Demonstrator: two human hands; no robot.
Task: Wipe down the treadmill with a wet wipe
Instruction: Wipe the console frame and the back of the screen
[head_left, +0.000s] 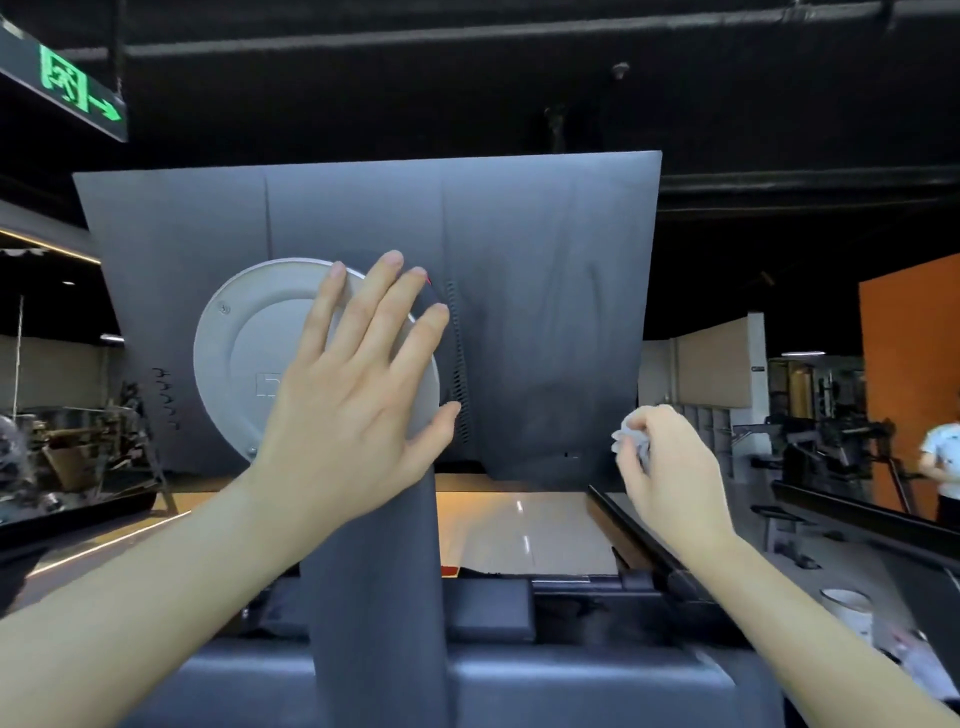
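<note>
I see the left hand (353, 395) flat on the treadmill panel (545, 312). The right hand (670, 467) grips a wadded wipe (629, 435) at that panel's lower-right corner.

Left of the right hand (670, 467) lies glossy tan floor (519, 519). Below and right of it, on grey floor (883, 571), a white cup (847, 610) stands beside crumpled clear plastic (922, 670).

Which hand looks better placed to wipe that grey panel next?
The right hand: it grips the wet wipe beside the panel, near its lower right corner. The left hand lies flat on the round plate, empty.
</note>
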